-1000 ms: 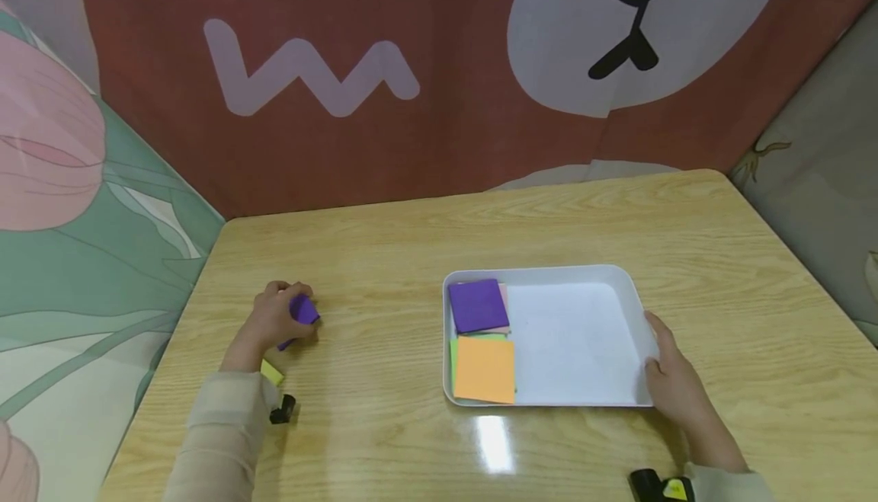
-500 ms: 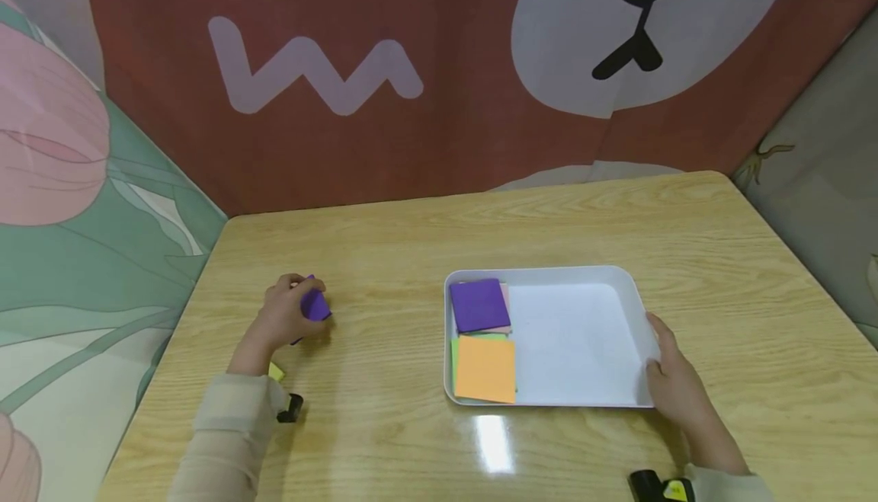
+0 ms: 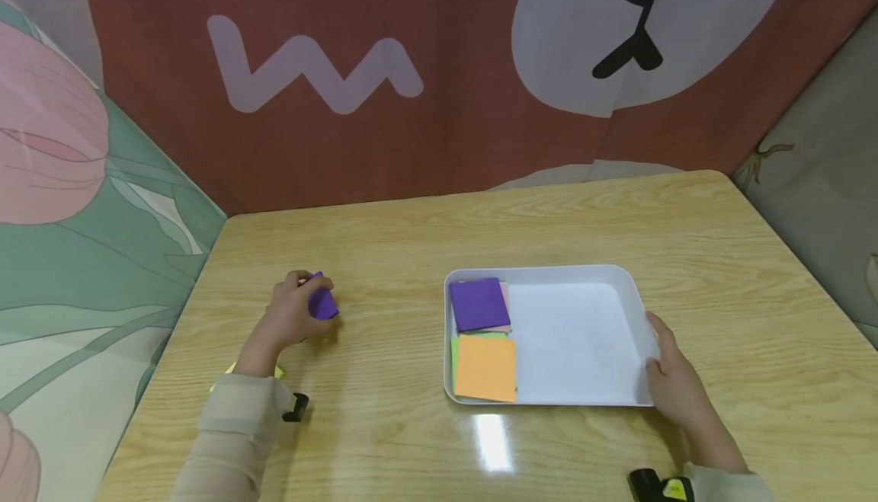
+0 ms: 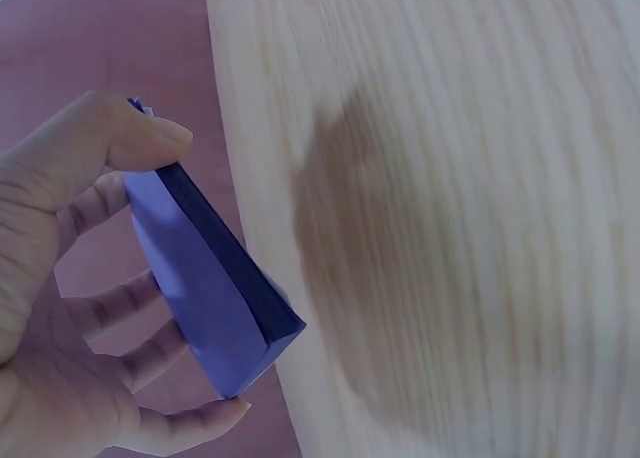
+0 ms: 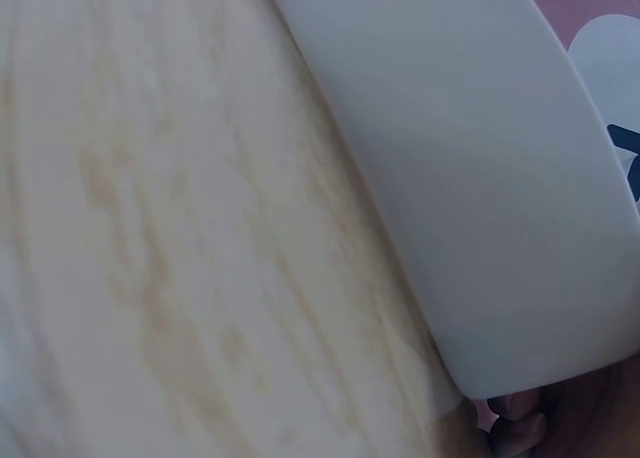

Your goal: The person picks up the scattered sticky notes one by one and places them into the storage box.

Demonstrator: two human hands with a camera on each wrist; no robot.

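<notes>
My left hand (image 3: 291, 315) pinches a purple sticky note pad (image 3: 322, 302) over the left part of the table. In the left wrist view, the thumb presses one edge of the purple pad (image 4: 195, 278) and the fingers lie behind it; its dark side edge shows. At the right end of a white tray (image 3: 569, 350), my right hand (image 3: 675, 376) grips the rim, thumb on the near side. The tray's outer wall (image 5: 480, 178) fills much of the right wrist view. Inside the tray, at its left end, lie another purple pad (image 3: 479, 304) and an orange pad (image 3: 485, 367).
Under the left wrist, corners of a yellow pad (image 3: 278, 372) peek out on the wooden table (image 3: 370, 258). Pink and green edges show beneath the pads in the tray. A printed curtain (image 3: 384, 151) hangs along the table's far edge.
My left hand has shifted right and slightly away from me with the purple sticky note pad. More of the yellow pad shows left of the wrist. The right hand and tray stay put.
</notes>
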